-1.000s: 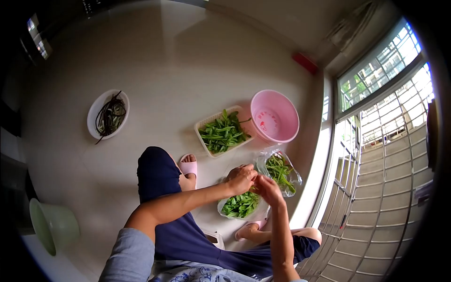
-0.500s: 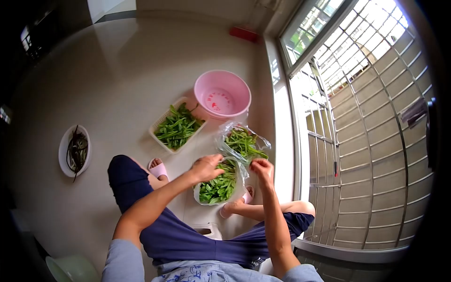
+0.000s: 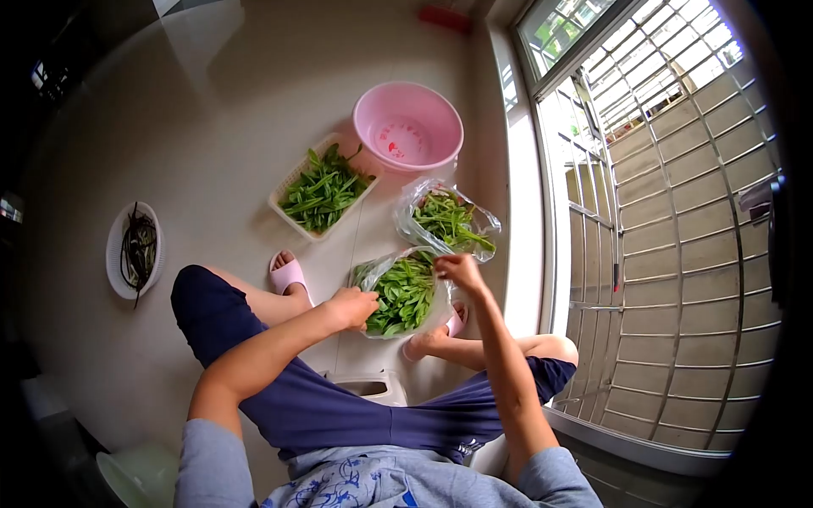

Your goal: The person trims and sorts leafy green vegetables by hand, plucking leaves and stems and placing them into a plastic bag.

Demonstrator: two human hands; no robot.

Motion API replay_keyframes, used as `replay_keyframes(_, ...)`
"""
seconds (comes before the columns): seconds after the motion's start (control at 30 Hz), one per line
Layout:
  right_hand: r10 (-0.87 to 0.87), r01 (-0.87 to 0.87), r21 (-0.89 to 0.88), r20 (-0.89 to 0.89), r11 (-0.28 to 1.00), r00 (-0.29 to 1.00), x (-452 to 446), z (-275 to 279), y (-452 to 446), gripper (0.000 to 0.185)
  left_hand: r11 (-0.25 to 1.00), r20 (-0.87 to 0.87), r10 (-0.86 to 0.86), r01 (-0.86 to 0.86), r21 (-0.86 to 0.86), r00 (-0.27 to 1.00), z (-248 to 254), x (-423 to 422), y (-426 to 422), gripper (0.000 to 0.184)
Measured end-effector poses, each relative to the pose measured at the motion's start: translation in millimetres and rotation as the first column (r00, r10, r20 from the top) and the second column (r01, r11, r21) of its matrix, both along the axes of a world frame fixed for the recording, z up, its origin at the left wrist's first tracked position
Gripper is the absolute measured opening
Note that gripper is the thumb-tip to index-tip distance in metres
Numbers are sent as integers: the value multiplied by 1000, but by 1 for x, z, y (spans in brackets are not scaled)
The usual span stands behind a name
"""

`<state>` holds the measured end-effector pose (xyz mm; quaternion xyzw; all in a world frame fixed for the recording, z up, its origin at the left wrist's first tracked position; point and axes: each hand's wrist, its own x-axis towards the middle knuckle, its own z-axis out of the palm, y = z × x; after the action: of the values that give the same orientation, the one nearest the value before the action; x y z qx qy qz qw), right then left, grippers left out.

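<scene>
Fingers curled on left hand [image 3: 353,308], pressed together on right hand [image 3: 458,270], clear plastic bag [image 3: 441,310] between — green leafy stalks [image 3: 405,292] slanting lengthwise, leaves [image 3: 395,315] toward person [image 3: 364,478]

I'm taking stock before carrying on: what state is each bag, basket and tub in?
Near bag: open, holding leafy greens.
Far bag: open, holding stemmy greens.
Rectangular basket: uncovered, full of long-leaved greens.
Pink basin: upright, empty.
Oval basket: upright, holding dark strands.
Pale green tub: partly out of view, contents unclear.
</scene>
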<state>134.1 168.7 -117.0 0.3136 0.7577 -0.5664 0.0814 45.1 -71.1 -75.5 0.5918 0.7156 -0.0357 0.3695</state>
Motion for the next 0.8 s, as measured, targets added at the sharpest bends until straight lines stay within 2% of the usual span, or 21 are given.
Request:
replay_keyframes(0.07, 61, -61, -2, 70, 998, 996, 10, -30, -23, 23, 998, -25, -17, 15, -68, 1000, -15, 9, -5, 42)
replay_keyframes(0.13, 50, -61, 56, 173, 997, 984, 17, -65, -34, 25, 979, -103, -100, 79, -188, 990, -21, 14, -9, 40)
replay_keyframes(0.17, 79, -111, 194, 167, 975, 983, 20, -79, -37, 28, 976, -125, -117, 91, -199, 985, -21, 17, -11, 36)
replay_keyframes(0.2, 106, -159, 221, 234, 962, 966, 21, -94, -35, 36, 976, -122, -108, 82, -204, 987, -21, 19, -13, 36)
replay_keyframes(0.27, 97, -179, 403, 216, 897, 971, 20, -107, -38, 44, 994, -243, -70, 47, -101, 967, -23, 21, -15, 31)
replay_keyframes(0.3, 104, -188, 402, 220, 896, 970, 14, -105, -39, 44, 998, -298, -56, 53, -19, 953, -25, 21, -18, 30)
replay_keyframes(0.4, 44, -152, 409, 262, 900, 964, 2, -108, -38, 46, 999, -306, -42, 40, -10, 951, -29, 16, -17, 29)
replay_keyframes(0.47, 10, -155, 492, 285, 857, 958, -1, -129, -32, 44, 1000, -291, -22, 27, 12, 956, -30, 16, -19, 30)
replay_keyframes(0.5, 24, -173, 403, 350, 899, 937, -9, -110, -32, 44, 999, -280, -7, 17, 33, 960, -30, 16, -20, 31)
replay_keyframes(0.6, 36, -212, 469, 356, 858, 934, -8, -112, -26, 45, 994, -316, -17, 49, 94, 949, -31, 21, -24, 33)
replay_keyframes(0.67, 59, -229, 474, 345, 850, 937, -6, -119, -23, 51, 997, -279, -12, 34, 75, 960, -35, 23, -25, 34)
replay_keyframes(0.73, 81, -208, 489, 268, 847, 960, -9, -121, -20, 52, 993, -284, -2, 35, 112, 959, -36, 22, -26, 35)
replay_keyframes(0.8, 73, -216, 430, 326, 877, 943, -13, -130, -16, 54, 993, -292, -9, 42, 108, 956, -31, 20, -26, 35)
